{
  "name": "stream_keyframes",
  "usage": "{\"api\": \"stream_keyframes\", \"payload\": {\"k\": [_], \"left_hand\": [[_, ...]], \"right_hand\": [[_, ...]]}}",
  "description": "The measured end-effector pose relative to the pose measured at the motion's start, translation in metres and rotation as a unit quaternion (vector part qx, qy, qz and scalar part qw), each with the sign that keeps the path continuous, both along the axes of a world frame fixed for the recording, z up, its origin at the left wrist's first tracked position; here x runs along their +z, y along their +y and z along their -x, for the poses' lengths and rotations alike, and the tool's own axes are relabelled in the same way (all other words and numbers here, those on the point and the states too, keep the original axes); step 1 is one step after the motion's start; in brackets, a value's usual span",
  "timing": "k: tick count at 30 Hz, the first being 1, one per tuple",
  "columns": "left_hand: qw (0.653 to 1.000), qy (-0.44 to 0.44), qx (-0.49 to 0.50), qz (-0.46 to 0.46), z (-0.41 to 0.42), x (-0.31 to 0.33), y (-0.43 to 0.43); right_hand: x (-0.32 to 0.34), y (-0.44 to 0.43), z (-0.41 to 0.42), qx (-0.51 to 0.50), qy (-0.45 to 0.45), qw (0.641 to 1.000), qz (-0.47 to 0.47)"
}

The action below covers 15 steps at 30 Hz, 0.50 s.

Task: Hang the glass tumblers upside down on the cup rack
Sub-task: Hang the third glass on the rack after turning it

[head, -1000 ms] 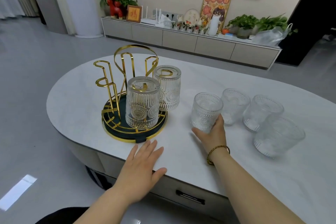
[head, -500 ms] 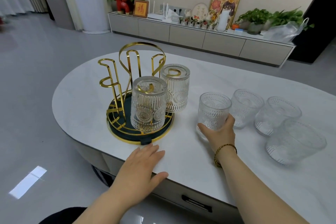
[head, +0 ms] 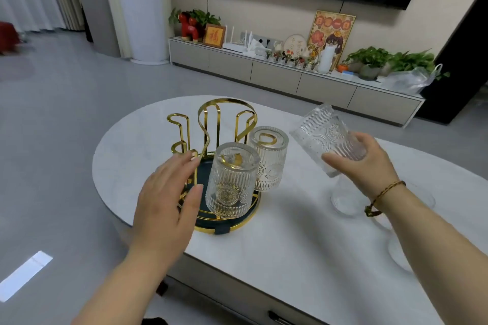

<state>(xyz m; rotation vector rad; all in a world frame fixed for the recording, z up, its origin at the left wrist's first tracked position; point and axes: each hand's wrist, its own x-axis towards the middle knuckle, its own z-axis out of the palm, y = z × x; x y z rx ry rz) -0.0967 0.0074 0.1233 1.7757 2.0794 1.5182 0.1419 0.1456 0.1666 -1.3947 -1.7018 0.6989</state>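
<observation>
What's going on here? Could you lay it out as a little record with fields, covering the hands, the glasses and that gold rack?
setting: white oval table in a living room
rack: gold cup rack on a round dark tray
hung glasses: two, upside down, front tumbler and rear tumbler
right hand: holds a lifted tumbler, tilted, above the table
left hand: open, empty, beside the rack
free pegs: several at the rack's left and back
waiting glasses: more on the table, mostly hidden by the right arm

Our right hand (head: 367, 163) and forearm are covering most of the tumblers on the table (head: 290, 243) at three o'clock (head: 343, 200); we are not making out how many. Our left hand (head: 169, 200) is hiding part of the cup rack (head: 211, 126).
</observation>
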Motion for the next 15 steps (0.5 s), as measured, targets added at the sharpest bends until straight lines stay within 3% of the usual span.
{"api": "stream_keyframes", "payload": {"k": [6,15], "left_hand": [[0.993,0.074,0.008,0.096,0.01,0.002,0.038],[0.979,0.188,0.025,0.069,0.027,0.002,0.041]], "right_hand": [[0.052,0.025,0.031,0.029,-0.095,0.995,-0.008],[0.083,0.063,0.089,0.073,-0.198,0.977,-0.034]]}}
